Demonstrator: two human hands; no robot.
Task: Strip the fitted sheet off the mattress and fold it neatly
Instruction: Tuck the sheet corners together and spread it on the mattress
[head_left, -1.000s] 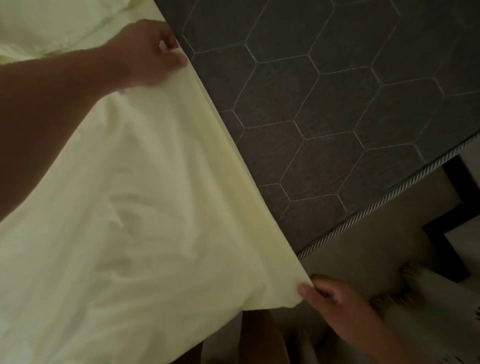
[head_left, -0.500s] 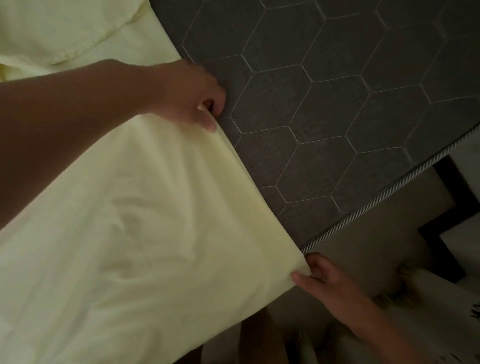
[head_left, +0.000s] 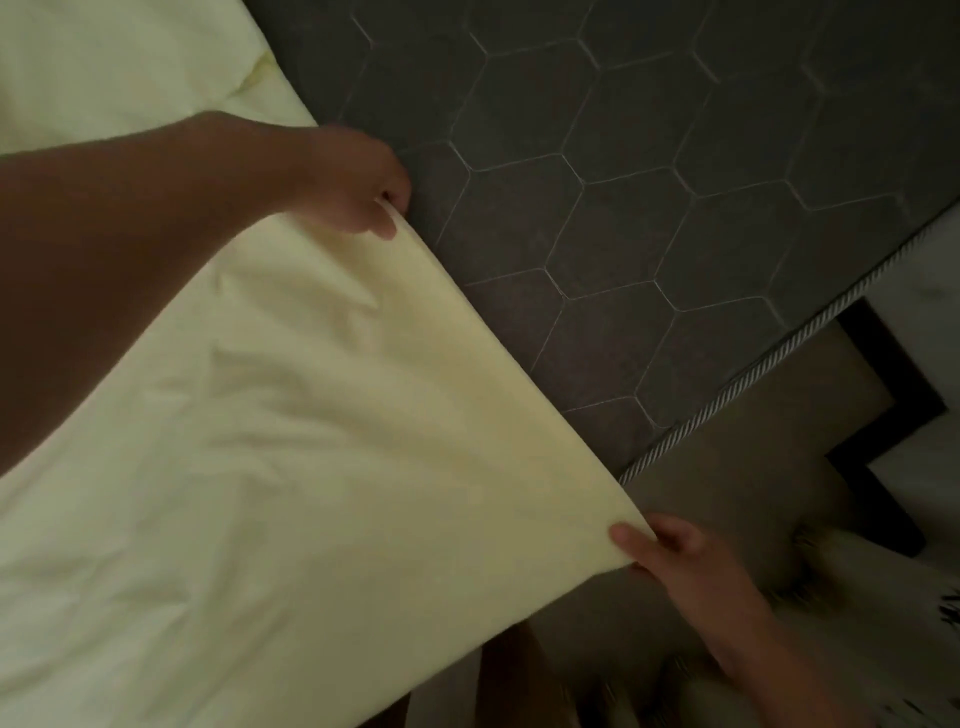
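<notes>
My left hand (head_left: 358, 187) and right hand (head_left: 685, 561) each pinch one end of the folded edge of the sheet (head_left: 311, 441), which lies across the bare mattress (head_left: 675, 208); an uneven pull risks slipped layers and a crooked fold.

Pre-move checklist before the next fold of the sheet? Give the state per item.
1. left hand grips the sheet edge: ok.
2. right hand pinches the near corner: ok.
3. Edge between the two hands straight and taut: ok.
4. This side of the mattress uncovered: ok, bare quilted top shows.
5. Sheet body smooth: not ok, wrinkles run across the middle.
6. Far corners free of the mattress: cannot tell, out of view.
</notes>
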